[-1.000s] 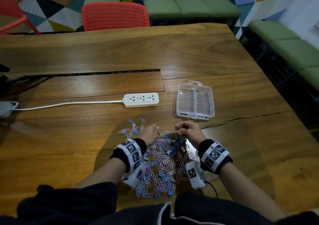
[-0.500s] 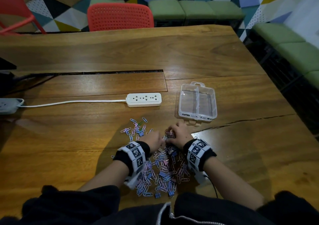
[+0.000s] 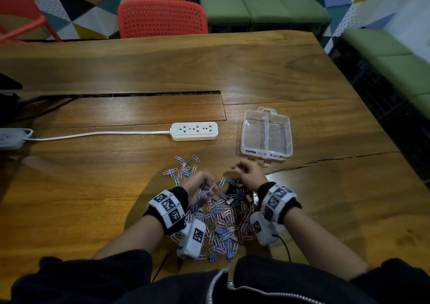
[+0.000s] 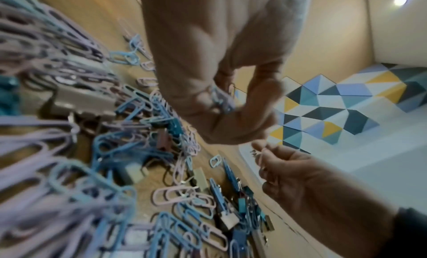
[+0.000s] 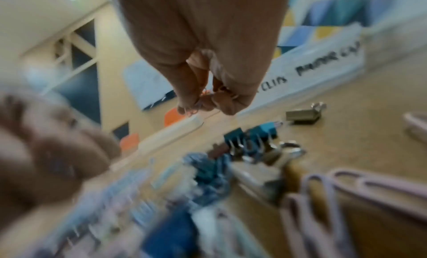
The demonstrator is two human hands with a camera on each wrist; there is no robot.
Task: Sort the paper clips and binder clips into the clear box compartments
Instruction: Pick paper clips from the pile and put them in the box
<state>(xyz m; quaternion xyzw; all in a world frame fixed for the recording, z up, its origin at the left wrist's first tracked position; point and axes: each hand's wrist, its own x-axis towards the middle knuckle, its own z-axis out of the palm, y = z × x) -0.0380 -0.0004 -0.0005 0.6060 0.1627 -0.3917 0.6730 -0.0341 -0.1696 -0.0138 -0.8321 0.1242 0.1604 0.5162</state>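
Both grips are grasping paper clips: we are curling our left hand (image 3: 202,185) around a small bunch of pastel clips (image 4: 220,99), and we are pinching a few thin pink ones (image 5: 198,102) between the fingertips of our right hand (image 3: 250,175). We are holding both hands just above the far edge of the pile (image 3: 223,215), which is lying on the table (image 3: 337,199) between our forearms. Blue, pink and lilac paper clips are making up most of it, with blue and tan binder clips (image 5: 302,115) mixed in near the right hand. A smaller scatter of paper clips (image 3: 183,168) is sitting just beyond the left hand. Our right hand is hovering near the front wall of the clear box (image 3: 266,154), which is standing further out on the table, its two compartments side by side and handwritten labels showing along that wall. A white power strip (image 3: 195,131) is lying to the left of the box, its cord running off to the left.
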